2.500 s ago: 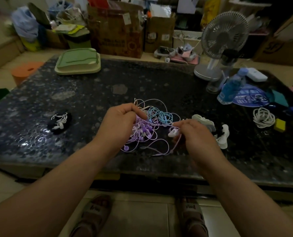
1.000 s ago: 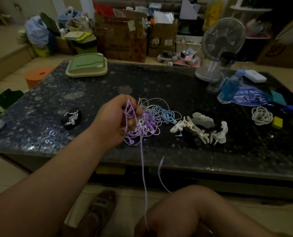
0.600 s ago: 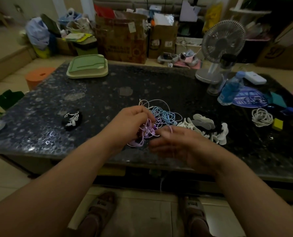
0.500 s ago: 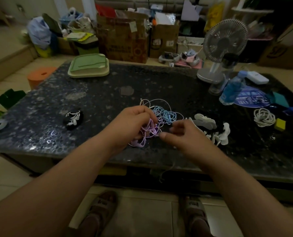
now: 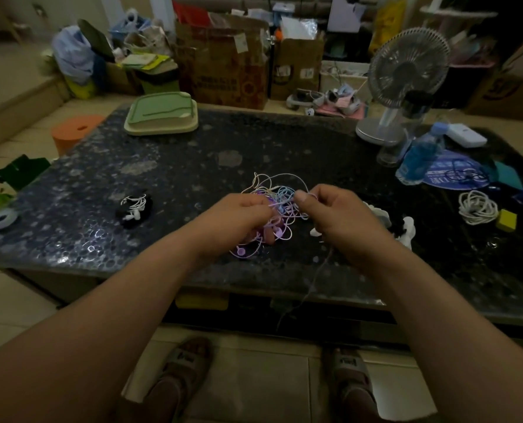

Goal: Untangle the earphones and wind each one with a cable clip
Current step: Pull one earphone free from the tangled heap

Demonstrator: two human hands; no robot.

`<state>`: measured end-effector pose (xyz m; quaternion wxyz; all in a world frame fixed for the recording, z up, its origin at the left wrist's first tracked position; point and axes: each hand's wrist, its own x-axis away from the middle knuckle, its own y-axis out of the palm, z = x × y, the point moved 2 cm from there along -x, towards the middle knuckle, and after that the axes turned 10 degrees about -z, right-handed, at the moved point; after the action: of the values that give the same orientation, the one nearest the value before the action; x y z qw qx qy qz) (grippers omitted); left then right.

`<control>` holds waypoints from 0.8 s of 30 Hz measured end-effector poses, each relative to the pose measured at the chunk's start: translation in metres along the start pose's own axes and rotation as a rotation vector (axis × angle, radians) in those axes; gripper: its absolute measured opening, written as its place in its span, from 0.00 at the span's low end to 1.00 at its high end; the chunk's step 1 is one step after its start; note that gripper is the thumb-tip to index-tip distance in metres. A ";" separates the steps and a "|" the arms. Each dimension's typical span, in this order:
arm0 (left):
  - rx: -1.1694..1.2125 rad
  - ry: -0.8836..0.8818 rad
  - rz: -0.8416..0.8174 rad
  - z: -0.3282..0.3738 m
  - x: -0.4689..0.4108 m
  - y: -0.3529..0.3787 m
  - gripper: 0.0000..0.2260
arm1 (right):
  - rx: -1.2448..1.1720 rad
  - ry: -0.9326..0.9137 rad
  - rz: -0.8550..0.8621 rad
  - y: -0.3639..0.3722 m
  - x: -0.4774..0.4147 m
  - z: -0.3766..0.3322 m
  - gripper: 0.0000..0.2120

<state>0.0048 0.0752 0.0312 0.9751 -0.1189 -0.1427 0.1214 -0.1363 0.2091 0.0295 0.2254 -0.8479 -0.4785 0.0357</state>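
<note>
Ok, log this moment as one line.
phase: untangling | left hand: grips tangle of purple and blue earphone cables | right hand: pinches purple strand | done: white earphones on black clip

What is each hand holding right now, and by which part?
The left hand grips the earphone tangle at its left side. The right hand pinches a purple cable strand between thumb and forefinger, a loose length trailing below it.

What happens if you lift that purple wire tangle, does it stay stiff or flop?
Probably floppy: a loose strand dangles limply over the table edge below the right hand. Likely very light, since the left hand and right hand hold the purple wire tangle by fingertip pinches. Its loops would probably drag along together.
</note>
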 end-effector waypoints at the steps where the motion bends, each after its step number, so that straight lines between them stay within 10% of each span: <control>1: 0.038 -0.022 -0.023 0.000 0.000 0.001 0.16 | -0.013 0.000 -0.004 0.000 -0.002 0.000 0.18; 15: -0.048 0.094 0.045 -0.020 -0.010 -0.005 0.04 | -0.419 0.011 0.050 -0.017 -0.004 0.002 0.17; 18: -0.108 0.107 0.068 -0.019 -0.015 -0.007 0.14 | -0.318 0.051 0.065 -0.017 -0.007 0.006 0.16; 24: -0.339 0.089 0.104 -0.020 -0.027 -0.004 0.21 | -0.057 0.196 -0.330 -0.002 -0.004 0.009 0.25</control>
<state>-0.0131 0.0606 0.0065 0.9388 -0.2939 -0.1116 0.1405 -0.1427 0.2104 0.0216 0.2498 -0.7634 -0.5875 -0.0982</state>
